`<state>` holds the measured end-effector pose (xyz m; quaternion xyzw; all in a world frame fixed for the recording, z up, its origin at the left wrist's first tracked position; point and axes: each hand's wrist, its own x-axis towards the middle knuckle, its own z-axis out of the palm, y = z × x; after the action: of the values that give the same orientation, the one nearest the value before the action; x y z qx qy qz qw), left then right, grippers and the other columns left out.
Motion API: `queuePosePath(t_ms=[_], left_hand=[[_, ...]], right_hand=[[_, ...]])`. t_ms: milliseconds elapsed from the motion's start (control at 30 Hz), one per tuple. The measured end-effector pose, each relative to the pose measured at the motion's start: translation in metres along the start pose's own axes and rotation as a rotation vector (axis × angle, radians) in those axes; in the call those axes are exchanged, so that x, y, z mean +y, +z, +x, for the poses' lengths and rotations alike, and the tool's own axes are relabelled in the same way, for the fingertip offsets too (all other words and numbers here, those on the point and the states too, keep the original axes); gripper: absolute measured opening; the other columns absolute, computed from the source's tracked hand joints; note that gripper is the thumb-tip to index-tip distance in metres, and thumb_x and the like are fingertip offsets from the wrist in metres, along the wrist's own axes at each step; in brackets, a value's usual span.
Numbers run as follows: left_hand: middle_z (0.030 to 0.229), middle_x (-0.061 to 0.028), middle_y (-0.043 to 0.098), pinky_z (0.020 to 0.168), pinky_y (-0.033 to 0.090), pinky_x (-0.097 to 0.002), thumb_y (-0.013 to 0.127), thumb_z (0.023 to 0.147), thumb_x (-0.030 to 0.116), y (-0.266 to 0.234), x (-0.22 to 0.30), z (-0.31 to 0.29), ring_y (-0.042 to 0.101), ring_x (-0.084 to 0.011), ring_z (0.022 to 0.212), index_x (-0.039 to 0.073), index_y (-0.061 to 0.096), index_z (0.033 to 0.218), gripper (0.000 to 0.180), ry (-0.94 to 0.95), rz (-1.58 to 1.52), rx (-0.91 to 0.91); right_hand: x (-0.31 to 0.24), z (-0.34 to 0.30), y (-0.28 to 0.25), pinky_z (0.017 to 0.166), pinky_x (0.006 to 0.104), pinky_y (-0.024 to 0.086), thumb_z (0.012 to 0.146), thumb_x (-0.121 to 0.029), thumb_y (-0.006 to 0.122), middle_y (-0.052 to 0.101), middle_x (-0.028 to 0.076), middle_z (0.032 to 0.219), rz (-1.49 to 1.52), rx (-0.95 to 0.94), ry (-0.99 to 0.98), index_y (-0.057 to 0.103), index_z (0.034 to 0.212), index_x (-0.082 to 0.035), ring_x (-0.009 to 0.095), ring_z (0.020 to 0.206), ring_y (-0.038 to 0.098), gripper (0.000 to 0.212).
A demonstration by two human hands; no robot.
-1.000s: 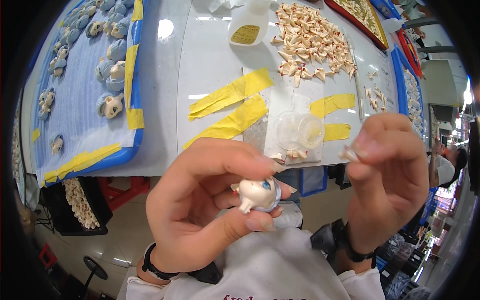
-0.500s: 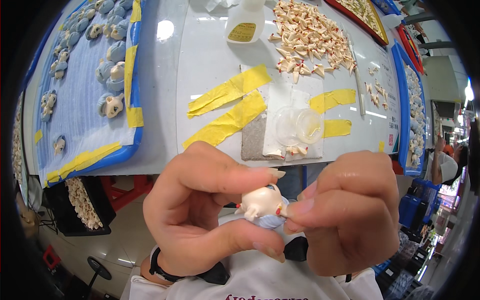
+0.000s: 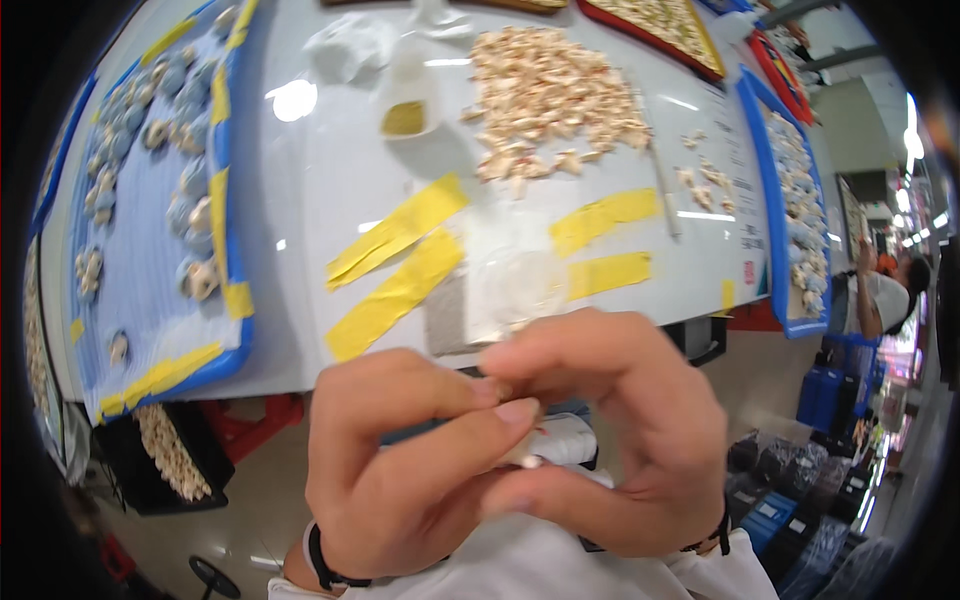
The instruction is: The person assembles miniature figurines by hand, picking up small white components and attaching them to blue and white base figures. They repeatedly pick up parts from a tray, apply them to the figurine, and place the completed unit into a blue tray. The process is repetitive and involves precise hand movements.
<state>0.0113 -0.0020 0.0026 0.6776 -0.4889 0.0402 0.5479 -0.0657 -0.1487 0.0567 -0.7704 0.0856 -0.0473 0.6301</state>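
Close to my chest, both hands hold a small pale figurine head (image 3: 527,452) mostly covered by the fingers. My left hand (image 3: 385,460) is closed, with thumb and fingertips pressed together against it. My right hand (image 3: 650,430) curls around its other side, index finger above and thumb below. Motion blur hides exactly what each fingertip touches. Just beyond the hands, at the table edge, lies a taped-down white pad (image 3: 490,262) with clear round cups (image 3: 535,280) on it.
Beyond the pad is a heap of small cream pieces (image 3: 555,100). A bottle (image 3: 405,95) stands left of it. A blue tray (image 3: 235,345) at left and another blue tray (image 3: 765,150) at right hold figurine parts. Yellow tape strips (image 3: 400,235) lie beside the pad. Below, a black bin (image 3: 125,475) holds pale pieces.
My hands have drawn together, the right moving left and over the figurine head, which has turned and is now mostly hidden. The table has shifted in view, mostly left.
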Motion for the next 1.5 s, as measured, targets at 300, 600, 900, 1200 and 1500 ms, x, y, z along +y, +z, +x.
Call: queuePosePath(t_ms=[300,600,900,1200,1500], left_hand=[[0.129,-0.0140,0.041,0.100,0.028,-0.0365,0.050,0.085,0.027,-0.155,-0.047,-0.007,0.037,-0.0244,0.120,0.009,0.040,0.127,0.046,-0.554,0.952,0.056],[0.136,-0.0112,0.031,0.103,0.024,-0.0383,0.045,0.088,0.031,-0.210,-0.089,-0.025,0.028,-0.0249,0.127,0.012,0.041,0.128,0.044,-0.603,1.229,-0.305],[0.102,-0.0039,0.046,0.070,0.040,-0.0233,0.055,0.080,0.007,-0.243,-0.098,-0.024,0.045,-0.0102,0.082,0.003,0.050,0.105,0.026,-0.747,0.963,-0.136],[0.086,-0.0020,0.049,0.057,0.038,-0.0200,0.058,0.073,0.001,-0.168,-0.057,0.008,0.043,-0.0080,0.072,0.000,0.051,0.086,0.014,-0.668,0.526,0.059],[0.085,-0.0075,0.055,0.062,0.041,-0.0255,0.058,0.069,-0.005,-0.140,-0.024,0.018,0.049,-0.0157,0.071,-0.001,0.056,0.087,0.018,-0.561,0.618,-0.065]], right_hand=[[0.034,-0.024,-0.217,0.070,0.0239,0.041,0.075,-0.003,0.050,0.056,0.004,0.082,-0.622,0.552,0.273,0.058,0.094,-0.002,0.012,0.075,0.052,0.020],[0.029,-0.040,-0.233,0.073,0.0272,0.043,0.071,-0.002,0.055,0.055,0.010,0.094,-1.301,0.562,0.349,0.058,0.093,-0.001,0.020,0.081,0.053,0.022],[0.033,0.052,-0.167,0.060,0.0238,0.038,0.067,-0.003,0.058,0.056,0.004,0.073,-0.969,0.168,0.112,0.058,0.082,-0.001,0.013,0.065,0.050,0.015],[0.041,0.051,-0.159,0.062,0.0314,0.041,0.070,0.003,0.055,0.050,0.013,0.071,-1.124,0.138,0.029,0.049,0.077,0.002,0.026,0.065,0.051,0.009],[0.042,0.045,-0.151,0.061,0.0263,0.042,0.073,0.004,0.052,0.053,0.010,0.073,-1.046,0.199,-0.011,0.052,0.084,0.002,0.018,0.064,0.052,0.012]])
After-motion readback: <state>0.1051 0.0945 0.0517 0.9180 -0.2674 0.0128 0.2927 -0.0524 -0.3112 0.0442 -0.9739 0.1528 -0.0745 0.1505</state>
